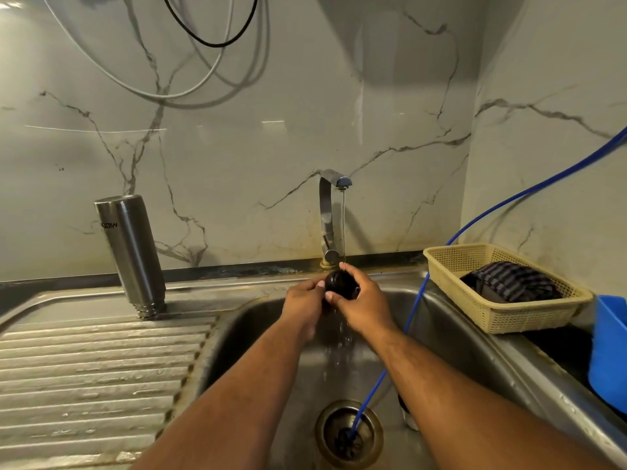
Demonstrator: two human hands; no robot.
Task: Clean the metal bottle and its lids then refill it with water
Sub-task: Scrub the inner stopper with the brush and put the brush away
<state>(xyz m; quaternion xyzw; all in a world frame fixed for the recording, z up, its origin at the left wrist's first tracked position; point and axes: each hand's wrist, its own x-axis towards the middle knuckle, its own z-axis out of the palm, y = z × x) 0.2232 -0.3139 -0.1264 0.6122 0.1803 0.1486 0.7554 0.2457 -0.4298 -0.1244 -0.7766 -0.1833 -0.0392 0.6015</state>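
Observation:
A small round black lid (pixel 340 283) is under the thin stream of water from the steel tap (pixel 329 212), above the sink basin (pixel 258 320). My left hand (pixel 303 301) grips the lid from the left and my right hand (pixel 361 301) curls round it from the right. The metal bottle (pixel 130 252) stands upside down, mouth down, on the ribbed drainboard (pixel 95 368) to the left of the basin. Part of another object (pixel 407 413) shows in the basin beneath my right forearm; I cannot make out what it is.
A blue hose (pixel 410 320) runs from the right wall down into the drain (pixel 349 434). A yellow plastic basket (pixel 502 313) with a dark striped cloth (pixel 512 281) sits on the right counter. A blue container (pixel 609 354) stands at the right edge. Cables hang on the marble wall.

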